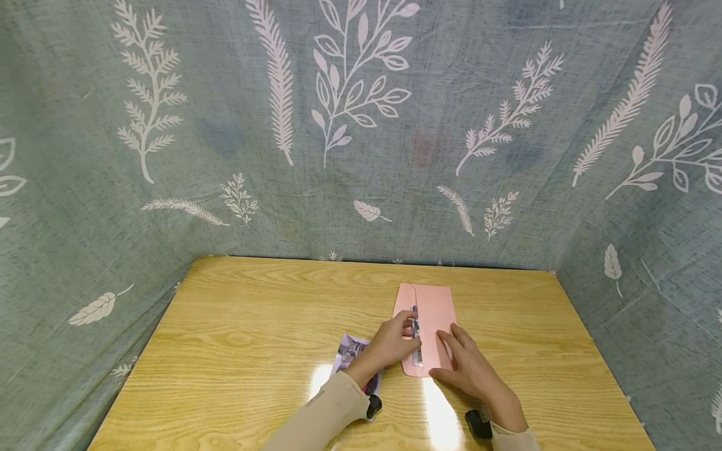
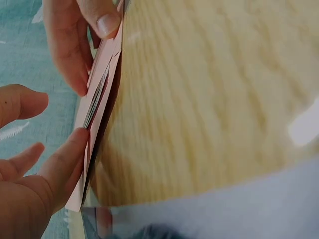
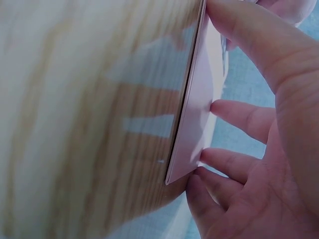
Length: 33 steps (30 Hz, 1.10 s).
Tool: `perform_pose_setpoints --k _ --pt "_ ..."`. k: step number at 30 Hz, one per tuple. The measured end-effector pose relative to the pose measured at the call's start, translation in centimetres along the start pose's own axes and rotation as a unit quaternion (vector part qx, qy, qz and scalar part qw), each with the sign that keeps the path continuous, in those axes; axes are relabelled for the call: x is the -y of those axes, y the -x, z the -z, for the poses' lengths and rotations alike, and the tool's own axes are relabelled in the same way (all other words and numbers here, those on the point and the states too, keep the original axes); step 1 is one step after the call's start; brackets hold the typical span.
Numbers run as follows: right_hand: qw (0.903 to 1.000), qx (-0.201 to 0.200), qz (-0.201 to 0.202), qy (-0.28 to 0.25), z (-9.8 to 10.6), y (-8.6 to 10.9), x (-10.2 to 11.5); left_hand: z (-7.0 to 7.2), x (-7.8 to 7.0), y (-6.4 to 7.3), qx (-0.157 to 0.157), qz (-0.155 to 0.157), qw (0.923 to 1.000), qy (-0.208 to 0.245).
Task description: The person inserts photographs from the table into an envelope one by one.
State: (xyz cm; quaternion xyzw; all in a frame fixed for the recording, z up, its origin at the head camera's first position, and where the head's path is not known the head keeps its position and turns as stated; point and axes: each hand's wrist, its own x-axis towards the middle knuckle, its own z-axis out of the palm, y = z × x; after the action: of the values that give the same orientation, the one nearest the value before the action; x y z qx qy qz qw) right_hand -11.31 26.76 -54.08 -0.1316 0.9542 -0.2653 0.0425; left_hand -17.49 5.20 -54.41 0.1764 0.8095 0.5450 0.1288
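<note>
A pink envelope (image 1: 437, 307) lies on the table with its opening toward the left. A narrow strip of a picture card (image 1: 417, 357) shows along that opening, the rest of it hidden inside. My left hand (image 1: 393, 340) is over the opening, thumb and index finger apart, their tips at the card strip. In the left wrist view the envelope's edge gapes slightly, with thin edges (image 2: 94, 102) of the insert visible within. My right hand (image 1: 468, 362) rests on the envelope's right side, fingers spread, thumb at its near edge; the fingertips (image 3: 215, 106) touch the pink paper in the right wrist view.
A printed picture (image 1: 351, 352) of an animal lies left of the envelope, partly under my left forearm. The wooden table (image 1: 254, 313) is glossy, with bright reflections near its front. A green leaf-patterned curtain (image 1: 361, 144) stands behind the table and along both sides.
</note>
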Motion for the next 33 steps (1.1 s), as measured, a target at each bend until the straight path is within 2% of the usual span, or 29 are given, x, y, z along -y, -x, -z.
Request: perform_pose_setpoints --k 8,17,26,33 --pt "1.0 -0.003 0.002 0.0 0.1 0.0 0.2 -0.2 -0.4 0.3 -0.001 -0.002 1.0 -0.006" --pt "1.0 0.0 0.004 0.006 0.0 -0.2 0.1 0.3 -0.4 0.5 0.0 0.008 0.9999 0.008" --pt "1.0 -0.004 0.002 0.002 0.0 -0.1 0.1 1.9 -0.7 1.3 0.004 0.011 0.9998 0.017" --pt "0.9999 -0.003 -0.006 0.008 0.0 0.1 0.0 3.8 -1.0 2.6 0.0 0.003 0.9995 0.03"
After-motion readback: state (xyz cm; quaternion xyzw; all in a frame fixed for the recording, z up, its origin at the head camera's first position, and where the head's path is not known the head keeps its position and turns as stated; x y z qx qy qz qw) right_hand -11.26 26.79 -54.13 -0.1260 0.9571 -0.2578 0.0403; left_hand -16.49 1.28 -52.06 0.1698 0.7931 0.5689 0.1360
